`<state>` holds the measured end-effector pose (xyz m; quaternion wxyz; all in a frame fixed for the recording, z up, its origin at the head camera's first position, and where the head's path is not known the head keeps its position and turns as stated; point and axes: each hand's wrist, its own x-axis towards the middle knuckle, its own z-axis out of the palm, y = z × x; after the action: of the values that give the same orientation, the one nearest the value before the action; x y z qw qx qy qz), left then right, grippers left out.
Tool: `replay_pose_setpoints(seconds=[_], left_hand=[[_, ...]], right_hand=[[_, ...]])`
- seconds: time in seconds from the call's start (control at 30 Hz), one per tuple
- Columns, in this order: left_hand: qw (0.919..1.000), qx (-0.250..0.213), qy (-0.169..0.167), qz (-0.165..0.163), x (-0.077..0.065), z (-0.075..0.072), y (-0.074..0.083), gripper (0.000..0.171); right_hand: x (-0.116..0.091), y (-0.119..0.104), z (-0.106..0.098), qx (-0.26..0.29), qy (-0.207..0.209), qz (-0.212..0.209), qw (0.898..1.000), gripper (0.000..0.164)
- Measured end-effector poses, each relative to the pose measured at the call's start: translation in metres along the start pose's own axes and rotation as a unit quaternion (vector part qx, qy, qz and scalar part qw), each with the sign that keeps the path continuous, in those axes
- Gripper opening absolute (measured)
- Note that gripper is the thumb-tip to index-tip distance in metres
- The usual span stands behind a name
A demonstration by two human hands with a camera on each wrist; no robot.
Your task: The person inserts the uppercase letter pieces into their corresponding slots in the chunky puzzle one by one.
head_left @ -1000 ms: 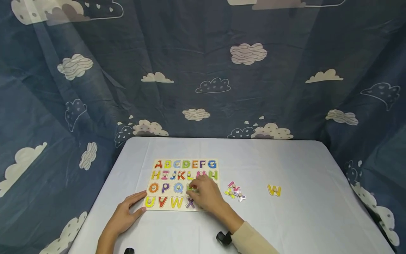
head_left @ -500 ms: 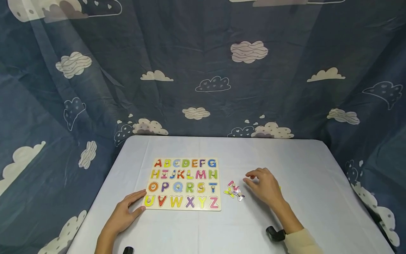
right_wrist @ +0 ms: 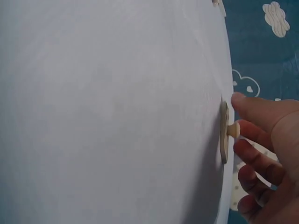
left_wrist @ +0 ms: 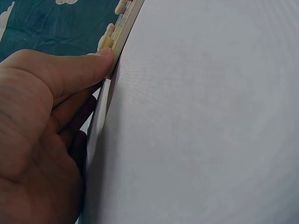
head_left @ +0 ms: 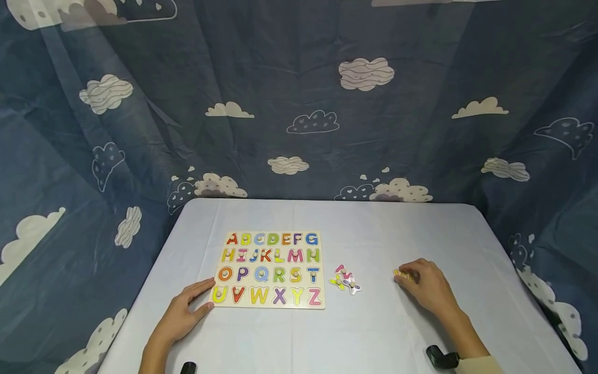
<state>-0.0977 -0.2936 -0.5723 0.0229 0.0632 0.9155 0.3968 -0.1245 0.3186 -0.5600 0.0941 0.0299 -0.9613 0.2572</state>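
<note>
A wooden alphabet puzzle board [head_left: 270, 307] lies on the table, its rows filled with coloured letters. At the board's left edge rests my left hand [head_left: 179, 314], fingers fairly straight; in the left wrist view the thumb [left_wrist: 88, 70] touches the board's corner. My right hand [head_left: 430, 288] is over a yellow W letter piece [head_left: 397, 272] at the right, partly hiding it. In the right wrist view that piece [right_wrist: 224, 140] lies flat on the cloth, its wooden knob [right_wrist: 233, 129] between thumb and fingers. The thumb tip [right_wrist: 238, 99] stands apart from the knob.
Several loose letter pieces [head_left: 344, 280], pink, yellow and purple, lie in a small pile right of the board. White cloth covers the table [head_left: 374, 332]. Behind it hangs a dark blue curtain [head_left: 313, 83] with cloud prints.
My right hand has left the board's lower right part, passed above the loose pile and come to the yellow W at the right. My left hand has stayed at the board's edge.
</note>
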Motion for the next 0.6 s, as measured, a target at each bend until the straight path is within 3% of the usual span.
replay_pose_setpoints(seconds=[0.33,0.6], left_hand=[[1.0,-0.006,-0.003,-0.006,0.003,0.0,-0.001,0.06],[0.9999,-0.01,-0.002,-0.003,0.001,0.0,-0.001,0.06]], right_hand=[[-0.008,0.005,-0.005,-0.001,-0.007,0.026,1.0,0.021],[-0.003,-0.007,-0.004,0.007,0.013,0.005,1.0,0.02]])
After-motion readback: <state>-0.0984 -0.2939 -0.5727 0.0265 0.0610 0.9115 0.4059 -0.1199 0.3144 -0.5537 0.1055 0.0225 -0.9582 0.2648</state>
